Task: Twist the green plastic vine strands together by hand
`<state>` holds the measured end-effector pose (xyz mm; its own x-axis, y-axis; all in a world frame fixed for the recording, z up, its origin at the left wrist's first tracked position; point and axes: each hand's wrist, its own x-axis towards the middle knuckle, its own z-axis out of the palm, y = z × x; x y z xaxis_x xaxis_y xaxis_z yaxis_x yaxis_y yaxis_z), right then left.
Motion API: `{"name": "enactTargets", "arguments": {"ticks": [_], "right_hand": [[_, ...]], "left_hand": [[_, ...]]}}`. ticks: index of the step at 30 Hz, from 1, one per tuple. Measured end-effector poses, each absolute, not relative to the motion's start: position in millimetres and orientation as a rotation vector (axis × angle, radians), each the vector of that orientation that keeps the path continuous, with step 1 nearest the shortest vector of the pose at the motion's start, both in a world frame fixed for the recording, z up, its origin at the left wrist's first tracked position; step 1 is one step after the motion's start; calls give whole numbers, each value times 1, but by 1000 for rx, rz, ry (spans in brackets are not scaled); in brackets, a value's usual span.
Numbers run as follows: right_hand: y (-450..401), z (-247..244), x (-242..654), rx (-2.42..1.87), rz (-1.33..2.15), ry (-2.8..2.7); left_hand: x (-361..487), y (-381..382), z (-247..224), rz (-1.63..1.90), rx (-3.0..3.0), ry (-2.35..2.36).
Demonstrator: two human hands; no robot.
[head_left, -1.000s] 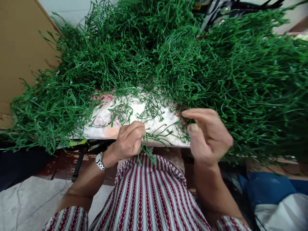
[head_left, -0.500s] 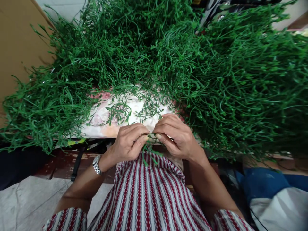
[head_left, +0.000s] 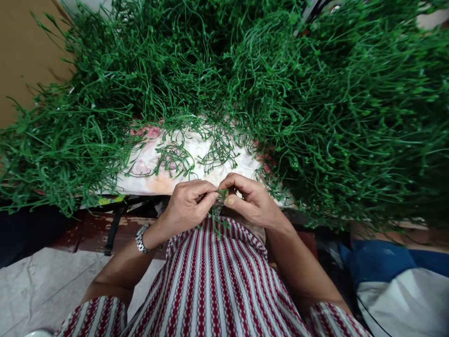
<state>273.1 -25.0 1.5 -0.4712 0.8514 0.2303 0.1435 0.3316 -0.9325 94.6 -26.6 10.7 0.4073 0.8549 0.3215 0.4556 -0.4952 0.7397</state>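
Note:
My left hand (head_left: 189,203), with a metal watch at the wrist, pinches a thin green branching stem (head_left: 216,225) between thumb and forefinger. Opposite it, my right hand (head_left: 250,201) has its thumb and forefinger closed on the upper part of the same stem. The fingertips of both hands nearly meet, and the stem's forked ends hang below them over my striped clothing. Just beyond my hands, a few loose green stems (head_left: 174,159) lie on a pale floral cloth (head_left: 154,185). Fingers partly hide the spot where the stem is gripped.
Large heaps of similar green stems surround the cloth: one at the left (head_left: 66,154), one at the back (head_left: 196,61) and a tall one at the right (head_left: 358,126). A brown panel (head_left: 28,56) stands at the far left. Blue and white fabric (head_left: 403,281) is at the lower right.
My right thumb and forefinger have shifted in toward the left fingertips, and the taut bit of stem between the hands is now bunched. The view has moved slightly.

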Motion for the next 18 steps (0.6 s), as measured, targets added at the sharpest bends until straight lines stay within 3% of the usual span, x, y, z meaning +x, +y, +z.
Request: {"name": "enactTargets", "arguments": {"ticks": [8,18], "right_hand": [[-27,3,279,-784,852,-2176],[-26,18,284,-348,1065,-2711]], "left_hand": [[85,-29,15,743,2370,951],[70,-23,38,116,2611,378]]}}
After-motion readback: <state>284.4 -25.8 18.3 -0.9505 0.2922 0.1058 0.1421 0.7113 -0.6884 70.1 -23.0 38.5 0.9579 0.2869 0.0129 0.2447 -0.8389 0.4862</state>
